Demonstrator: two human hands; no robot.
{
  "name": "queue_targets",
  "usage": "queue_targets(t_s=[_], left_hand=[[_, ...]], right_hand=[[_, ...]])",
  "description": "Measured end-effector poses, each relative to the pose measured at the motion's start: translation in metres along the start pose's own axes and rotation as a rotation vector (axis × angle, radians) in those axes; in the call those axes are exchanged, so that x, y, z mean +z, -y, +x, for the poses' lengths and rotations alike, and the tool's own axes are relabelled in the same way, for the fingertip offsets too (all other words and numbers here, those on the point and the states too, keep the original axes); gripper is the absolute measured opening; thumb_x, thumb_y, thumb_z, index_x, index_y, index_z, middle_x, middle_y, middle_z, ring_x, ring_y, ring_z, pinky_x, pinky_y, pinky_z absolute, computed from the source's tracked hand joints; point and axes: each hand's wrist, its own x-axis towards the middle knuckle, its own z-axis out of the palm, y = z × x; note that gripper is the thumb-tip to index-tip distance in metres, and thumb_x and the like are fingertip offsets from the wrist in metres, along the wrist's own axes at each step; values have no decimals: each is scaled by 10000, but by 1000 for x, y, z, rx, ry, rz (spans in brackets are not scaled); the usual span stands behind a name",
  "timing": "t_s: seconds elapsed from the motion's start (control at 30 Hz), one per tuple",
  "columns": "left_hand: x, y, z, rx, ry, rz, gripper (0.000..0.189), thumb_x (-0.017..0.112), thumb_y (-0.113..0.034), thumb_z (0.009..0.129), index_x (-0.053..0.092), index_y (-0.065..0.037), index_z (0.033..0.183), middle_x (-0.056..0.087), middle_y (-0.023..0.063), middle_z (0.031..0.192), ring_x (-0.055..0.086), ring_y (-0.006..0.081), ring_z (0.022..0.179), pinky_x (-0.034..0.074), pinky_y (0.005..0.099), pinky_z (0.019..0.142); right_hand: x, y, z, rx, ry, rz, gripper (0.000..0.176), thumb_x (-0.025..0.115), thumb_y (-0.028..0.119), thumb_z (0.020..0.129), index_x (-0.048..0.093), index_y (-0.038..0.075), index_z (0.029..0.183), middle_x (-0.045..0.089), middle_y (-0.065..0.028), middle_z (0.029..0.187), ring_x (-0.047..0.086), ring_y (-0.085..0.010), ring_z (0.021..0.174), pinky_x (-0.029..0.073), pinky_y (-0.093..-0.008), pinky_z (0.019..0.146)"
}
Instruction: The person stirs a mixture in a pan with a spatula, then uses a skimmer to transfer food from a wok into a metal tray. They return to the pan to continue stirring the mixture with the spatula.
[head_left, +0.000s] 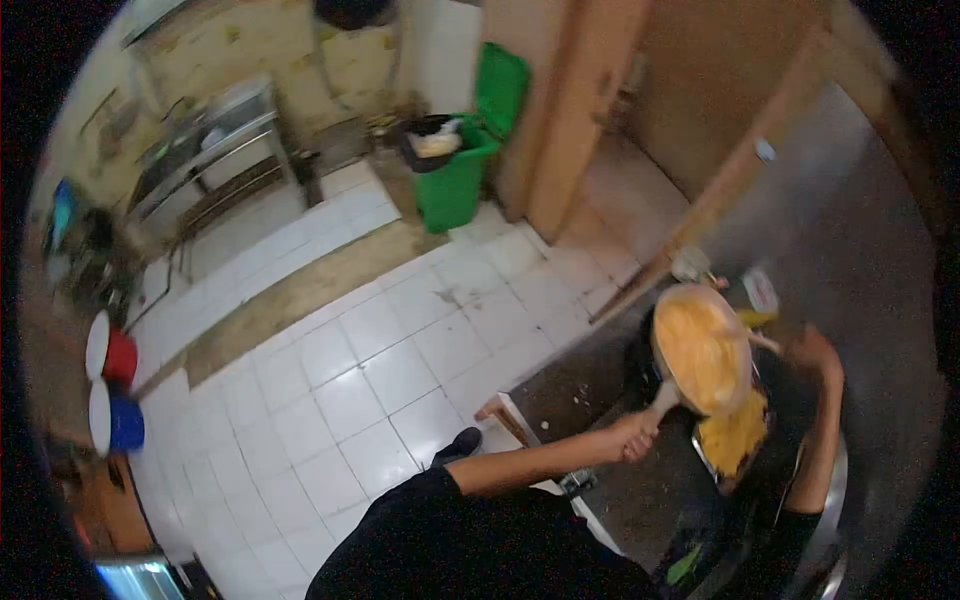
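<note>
My left hand [632, 437] is wrapped round the handle of a pan [745, 385], which is tilted over the counter. Thick yellow-orange food [695, 340] covers the inside of the pan. In my right hand [815, 355], blurred by motion, is the pale handle of a utensil [763, 342] that reaches into the pan; its working end is lost in the blur. Below the pan's lower edge lies a metal tray [707, 460] with a layer of yellow food [735, 435] in it.
A small white packet [761, 291] and a small bowl [690, 263] stand behind the pan. A green object [684, 565] lies near my body. A green bin [448, 190] with its lid up stands by the doorway. Red [119, 357] and blue [125, 428] buckets are far left.
</note>
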Motion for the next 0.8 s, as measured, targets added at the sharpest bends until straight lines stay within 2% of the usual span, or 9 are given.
queue_targets(t_s=[0.03, 0.1, 0.13, 0.27, 0.33, 0.47, 0.6, 0.67, 0.8], left_hand=[[4, 2, -10, 160, 48, 62, 271, 473, -364, 814, 427, -97, 815, 279, -60, 490, 206, 36, 351, 146, 189, 299], [17, -2, -26, 88, -35, -23, 233, 475, -334, 811, 428, -108, 779, 254, -65, 478, 201, 39, 346, 144, 196, 293], [8, 1, -17, 102, 8, -30, 243, 483, -347, 808, 438, -110, 782, 244, -72, 472, 204, 39, 339, 146, 199, 286], [16, 1, -30, 133, 79, -27, 332, 450, -442, 836, 441, -126, 739, 260, -67, 486, 217, 36, 348, 159, 197, 299], [14, -1, -29, 98, 91, -30, 331, 455, -444, 833, 442, -129, 732, 264, -68, 481, 220, 36, 341, 163, 195, 298], [17, -1, -29, 98, 75, -8, 337, 462, -452, 827, 440, -137, 708, 266, -74, 467, 222, 37, 329, 164, 194, 292], [20, -2, -34, 74, 67, -31, 319, 448, -436, 837, 463, -135, 732, 300, -73, 468, 221, 38, 320, 161, 194, 283], [20, -2, -32, 67, 68, -30, 329, 442, -450, 836, 462, -138, 734, 290, -74, 465, 210, 37, 318, 153, 196, 285], [21, -5, -33, 57, 85, -11, 342, 449, -464, 829, 440, -146, 702, 258, -82, 460, 211, 39, 328, 156, 204, 291]], right_hand=[[-13, -4, -11, 37, -35, -89, 250, 551, 268, 774, 604, 33, 840, 565, -107, 693, 513, -183, 537, 419, -293, 450], [-40, 34, -26, 406, 116, 35, 308, 625, 300, 709, 612, -8, 715, 547, -94, 545, 490, -164, 437, 407, -296, 420], [-41, 37, -31, 412, 193, 25, 318, 638, 293, 686, 608, -23, 679, 537, -87, 503, 486, -178, 417, 412, -304, 425], [-14, 62, -37, 428, 338, -199, 298, 630, 219, 628, 612, -40, 774, 624, -159, 699, 618, -237, 609, 482, -353, 556], [22, 57, -23, 417, 294, -345, 331, 585, 237, 633, 632, 52, 905, 625, -107, 937, 620, -222, 819, 489, -352, 655], [88, 69, -8, 484, 184, -388, 183, 567, 153, 710, 662, 120, 862, 636, -79, 900, 629, -206, 744, 493, -392, 466], [108, 84, -13, 594, 213, -387, 134, 578, 144, 693, 654, 99, 793, 637, -98, 846, 627, -188, 743, 499, -339, 533], [138, 66, -10, 508, -24, -457, 111, 550, 107, 713, 653, 92, 752, 630, -67, 804, 622, -191, 678, 479, -301, 446], [176, 31, -18, 386, -187, -550, 126, 553, 104, 691, 670, 71, 722, 620, -71, 881, 597, -200, 604, 460, -324, 371]])
